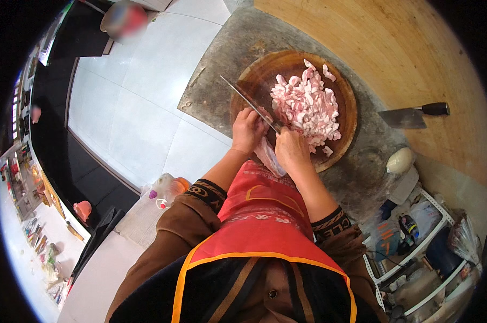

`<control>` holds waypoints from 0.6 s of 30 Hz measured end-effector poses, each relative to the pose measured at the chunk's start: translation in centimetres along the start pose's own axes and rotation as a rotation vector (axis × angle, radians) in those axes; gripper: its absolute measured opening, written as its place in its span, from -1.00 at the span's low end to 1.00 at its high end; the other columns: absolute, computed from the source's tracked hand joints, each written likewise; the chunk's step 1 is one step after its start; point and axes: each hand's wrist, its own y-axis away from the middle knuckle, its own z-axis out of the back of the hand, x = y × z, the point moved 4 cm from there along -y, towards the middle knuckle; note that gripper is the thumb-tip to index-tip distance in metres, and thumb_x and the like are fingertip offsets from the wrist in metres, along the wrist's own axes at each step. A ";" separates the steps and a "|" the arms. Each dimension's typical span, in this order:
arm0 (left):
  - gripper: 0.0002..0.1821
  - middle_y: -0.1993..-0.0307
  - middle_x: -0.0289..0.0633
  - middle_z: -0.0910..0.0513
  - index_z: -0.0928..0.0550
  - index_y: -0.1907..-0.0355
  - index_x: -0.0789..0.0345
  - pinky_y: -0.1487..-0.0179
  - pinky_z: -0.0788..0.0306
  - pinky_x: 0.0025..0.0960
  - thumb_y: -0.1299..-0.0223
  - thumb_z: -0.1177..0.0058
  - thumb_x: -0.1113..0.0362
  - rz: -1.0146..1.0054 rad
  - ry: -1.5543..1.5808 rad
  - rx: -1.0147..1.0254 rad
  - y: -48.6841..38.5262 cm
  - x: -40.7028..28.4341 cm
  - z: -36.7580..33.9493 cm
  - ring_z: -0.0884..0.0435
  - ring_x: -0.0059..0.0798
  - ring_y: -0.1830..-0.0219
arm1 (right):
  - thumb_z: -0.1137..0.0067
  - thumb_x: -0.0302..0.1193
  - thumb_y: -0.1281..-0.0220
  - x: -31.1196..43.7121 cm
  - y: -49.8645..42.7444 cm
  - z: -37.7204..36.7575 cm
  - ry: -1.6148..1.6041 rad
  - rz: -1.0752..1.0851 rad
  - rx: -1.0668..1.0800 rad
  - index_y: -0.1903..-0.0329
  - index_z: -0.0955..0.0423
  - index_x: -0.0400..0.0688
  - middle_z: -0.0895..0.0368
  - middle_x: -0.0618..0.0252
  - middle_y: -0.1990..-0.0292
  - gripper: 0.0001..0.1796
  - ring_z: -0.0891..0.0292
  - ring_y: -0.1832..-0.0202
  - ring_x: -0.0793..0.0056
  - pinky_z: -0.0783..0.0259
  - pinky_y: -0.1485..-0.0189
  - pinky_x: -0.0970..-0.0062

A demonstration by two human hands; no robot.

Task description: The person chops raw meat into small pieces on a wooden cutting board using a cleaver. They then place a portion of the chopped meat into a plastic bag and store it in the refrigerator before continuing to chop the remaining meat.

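Observation:
On a round wooden chopping board (249, 76) lies a heap of cut raw meat pieces (306, 105), pink and white. My right hand (292, 148) grips a knife near the board's lower left; its blade (243, 96) points up and to the left. Close beside it, my left hand (248, 130) holds a long strip of raw meat (269, 157), fingers right next to the blade. One end of the strip hangs toward my red apron (267, 214). The knife's handle is hidden in my right hand.
A cleaver (405, 118) with a black handle lies on the wooden surface (388, 52) at the right. A pale rounded object (400, 160) sits on the grey worktop (211, 89). A white metal rack (419, 258) with bags and other items stands at the lower right.

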 end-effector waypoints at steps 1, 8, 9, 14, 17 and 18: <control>-0.65 0.28 -0.13 -0.54 -0.61 0.16 0.28 0.11 -0.45 -0.20 0.14 -0.14 0.47 -0.001 0.000 0.002 0.0 0.2 -0.1 -0.52 -0.12 0.19 | 0.07 -0.39 -0.28 -0.2 0.0 -0.4 0.002 0.011 -0.011 0.32 -0.46 -0.34 -0.56 -0.24 0.45 -0.76 -0.53 0.33 -0.25 -0.41 0.23 -0.07; -0.70 0.29 -0.13 -0.53 -0.60 0.20 0.30 0.12 -0.44 -0.21 0.12 -0.13 0.45 -0.032 -0.023 0.019 0.5 0.0 -0.2 -0.51 -0.11 0.21 | 0.09 -0.54 -0.13 -2.1 4.3 0.4 -0.013 -0.177 0.085 0.33 -0.48 -0.42 -0.58 -0.28 0.43 -0.81 -0.57 0.30 -0.21 -0.46 0.22 -0.03; -0.71 0.31 -0.13 -0.53 -0.59 0.22 0.30 0.13 -0.44 -0.20 0.12 -0.12 0.45 -0.032 -0.015 0.028 0.2 0.0 -0.3 -0.51 -0.11 0.21 | 0.08 -0.53 -0.14 -1.8 3.2 -0.5 -0.005 -0.124 0.051 0.34 -0.48 -0.41 -0.59 -0.26 0.43 -0.81 -0.58 0.30 -0.19 -0.47 0.22 -0.02; -0.76 0.36 -0.11 -0.49 -0.58 0.28 0.31 0.14 -0.44 -0.19 0.13 -0.11 0.44 -0.030 -0.065 0.035 -0.2 0.5 -0.4 -0.49 -0.10 0.24 | 0.03 -0.38 -0.28 0.6 -2.5 -1.5 -0.017 0.001 -0.043 0.37 -0.46 -0.38 -0.56 -0.22 0.47 -0.73 -0.53 0.35 -0.21 -0.43 0.26 0.00; -0.77 0.36 -0.10 -0.49 -0.57 0.30 0.31 0.14 -0.44 -0.18 0.12 -0.11 0.43 0.008 -0.092 0.012 0.1 0.7 -0.6 -0.49 -0.10 0.23 | 0.02 -0.37 -0.28 -1.8 0.9 -1.5 -0.047 -0.089 0.011 0.37 -0.47 -0.36 -0.57 -0.21 0.48 -0.73 -0.53 0.35 -0.21 -0.42 0.26 -0.01; -0.78 0.36 -0.10 -0.49 -0.57 0.30 0.31 0.14 -0.44 -0.18 0.12 -0.11 0.43 0.021 -0.090 0.025 0.1 0.4 -0.4 -0.50 -0.11 0.23 | 0.02 -0.36 -0.29 -3.1 2.5 -1.5 -0.019 -0.139 0.015 0.36 -0.48 -0.34 -0.57 -0.21 0.48 -0.73 -0.53 0.35 -0.21 -0.42 0.27 -0.01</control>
